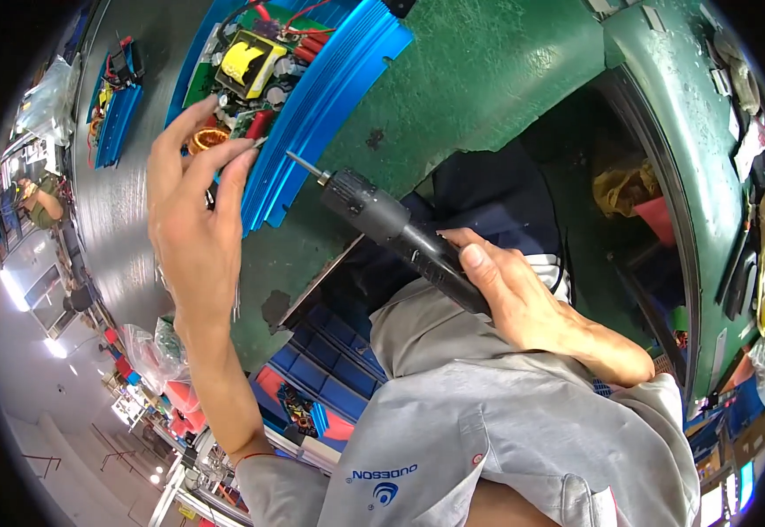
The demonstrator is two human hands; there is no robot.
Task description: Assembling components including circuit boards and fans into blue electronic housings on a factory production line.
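Note:
A blue finned metal housing (334, 97) lies at the upper middle, with a circuit board inside it. The board bears a yellow-wrapped transformer (243, 61), a copper-coloured coil (209, 139) and red wires. My left hand (193, 211) reaches over the housing's near end. Its thumb and one finger are pinched together at the inner edge of the wall; whatever they hold is too small to name. My right hand (523, 299) grips a black electric screwdriver (382, 215) by its body. The bit points up and left, close to the housing's outer wall.
A second blue housing (117, 123) with electronics sits on the grey belt (105, 206) at left. Below the green worktop (488, 79) are blue bins (329, 360). A yellow bag (624, 189) lies right of my lap. Another person (47, 204) is at far left.

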